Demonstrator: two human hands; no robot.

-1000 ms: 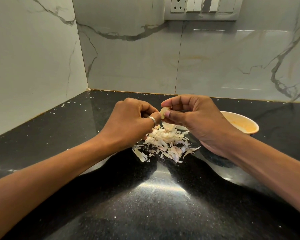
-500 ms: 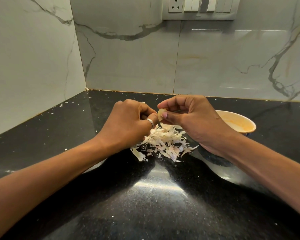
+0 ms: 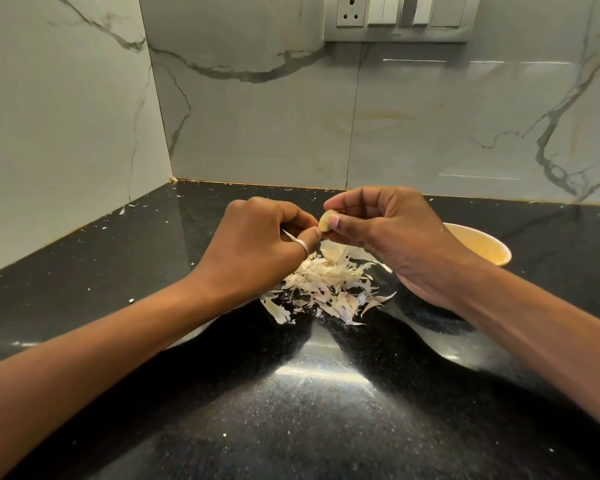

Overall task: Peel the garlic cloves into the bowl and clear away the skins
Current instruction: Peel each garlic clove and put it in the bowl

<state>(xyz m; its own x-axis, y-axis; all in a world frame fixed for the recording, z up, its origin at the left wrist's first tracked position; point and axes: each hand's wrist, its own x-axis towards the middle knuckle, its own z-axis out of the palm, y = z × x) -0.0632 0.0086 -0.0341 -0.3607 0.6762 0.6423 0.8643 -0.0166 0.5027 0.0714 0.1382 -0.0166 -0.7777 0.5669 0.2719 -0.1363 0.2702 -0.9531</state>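
Currently, item one: a garlic clove [image 3: 326, 220], pale yellow and smooth on its bared side, is hanging above the tabletop [image 3: 309, 427], between the two hands and over the heap of skins [image 3: 326, 282]. The right hand [image 3: 392, 233] is gripping it between thumb and curled forefinger, so only its rounded end is showing.

Item two: the left hand [image 3: 257, 244], wearing a silver ring [image 3: 302, 245], is curling its fingers and pinching a thin pale strip of skin [image 3: 288, 234]. Its thumb tip is sitting just beside the clove; whether it is touching cannot be told.

Item three: the heap of skins, papery, off-white with a pinkish tinge, is lying loose on the black speckled tabletop directly beneath the hands.

Item four: a cream-yellow bowl [image 3: 489, 247] is standing on the tabletop to the right, partly hidden behind the right wrist; its contents are not showing.

Sundries: small white flecks [image 3: 132, 204] are lying scattered toward the corner, with marble-look wall tiles [image 3: 257, 116] and a socket and switch panel [image 3: 395, 15] standing behind.
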